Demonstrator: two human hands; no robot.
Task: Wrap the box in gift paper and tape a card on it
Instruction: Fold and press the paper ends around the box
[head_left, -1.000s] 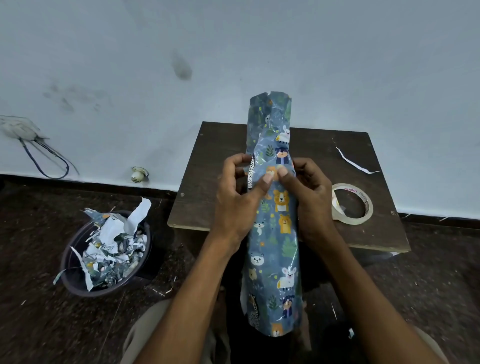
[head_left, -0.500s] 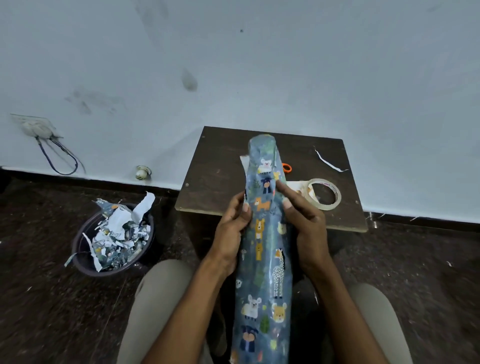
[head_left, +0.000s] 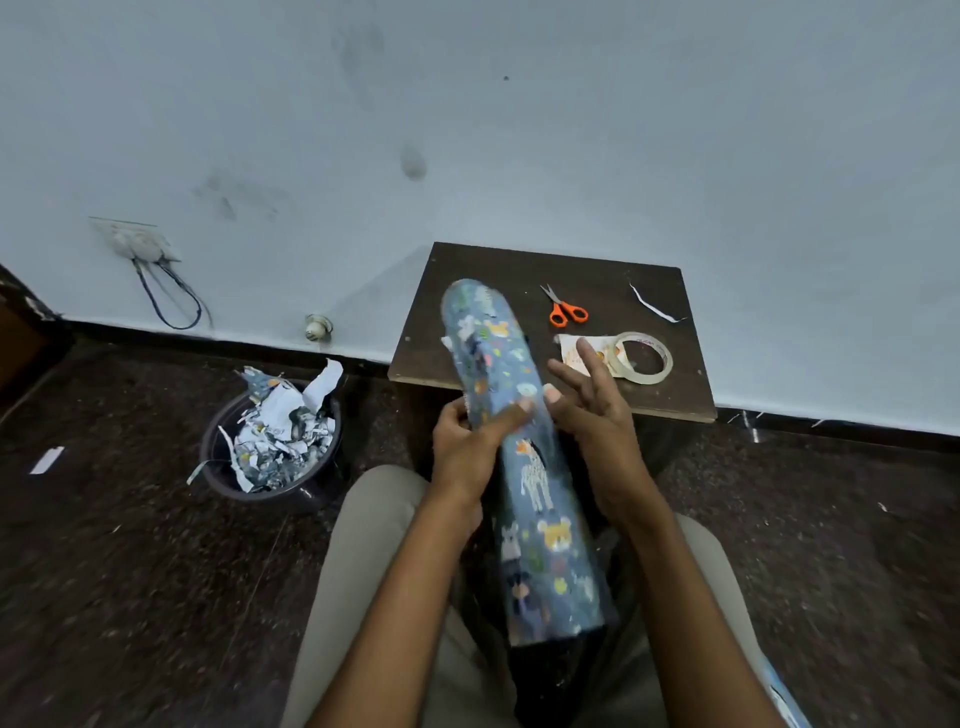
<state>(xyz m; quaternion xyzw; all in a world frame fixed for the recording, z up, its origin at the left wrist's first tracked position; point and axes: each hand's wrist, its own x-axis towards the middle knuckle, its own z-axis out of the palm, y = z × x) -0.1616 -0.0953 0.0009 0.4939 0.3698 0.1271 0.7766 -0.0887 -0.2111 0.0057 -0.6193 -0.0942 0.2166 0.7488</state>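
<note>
A long roll of blue gift paper (head_left: 524, 457) printed with cartoon animals lies slanted over my lap, its far end reaching over the small brown table (head_left: 582, 265). My left hand (head_left: 470, 444) grips the roll near its middle, thumb across the top. My right hand (head_left: 597, 410) is just right of the roll with fingers spread, holding nothing. On the table lie orange-handled scissors (head_left: 565, 310), a roll of clear tape (head_left: 643, 357) and a pale card (head_left: 574, 352) partly under the tape. No box is in view.
A dark bin (head_left: 270, 447) full of crumpled paper scraps stands on the floor to the left. A thin white paper strip (head_left: 655, 306) lies at the table's back right. A wall socket with a looped cable (head_left: 156, 270) is on the wall at the left.
My right hand has let go of the roll and opened beside it. The roll has tilted to the left, uncovering the scissors and card on the table. The view has pulled back.
</note>
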